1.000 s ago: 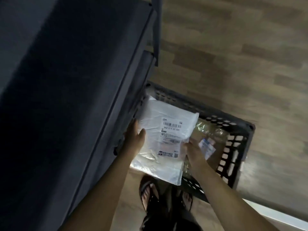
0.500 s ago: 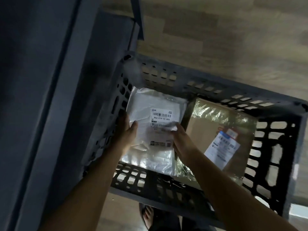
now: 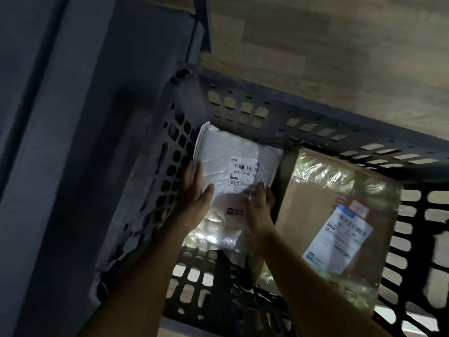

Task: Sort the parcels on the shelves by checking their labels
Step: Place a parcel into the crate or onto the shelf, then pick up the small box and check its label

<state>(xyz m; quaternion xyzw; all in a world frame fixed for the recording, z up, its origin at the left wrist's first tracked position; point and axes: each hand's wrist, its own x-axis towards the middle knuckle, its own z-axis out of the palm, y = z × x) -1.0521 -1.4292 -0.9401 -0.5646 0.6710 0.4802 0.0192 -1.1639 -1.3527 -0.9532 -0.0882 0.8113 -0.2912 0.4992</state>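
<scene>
A white plastic mailer parcel [image 3: 233, 181] with a barcode label lies flat in the left part of a dark slotted plastic crate [image 3: 303, 122]. My left hand [image 3: 194, 193] rests on the parcel's left edge, fingers straight and apart, thumb on the top face. Blurred by motion, my right hand [image 3: 260, 207] lies over the parcel's lower right part with bent fingers; whether it grips is unclear. Beside the mailer, a cardboard box parcel [image 3: 313, 207] wrapped in clear film, with a blue-and-white label [image 3: 340, 237], fills the crate's right part.
A dark grey shelf unit [image 3: 73, 142] rises along the left, its edge against the crate's left wall. Wood-pattern floor [image 3: 315, 45] lies beyond the crate. The crate's near wall [image 3: 218, 288] is under my forearms.
The white parcel went down from above the crate into its left part. My left hand's fingers have straightened. The view has moved closer over the crate.
</scene>
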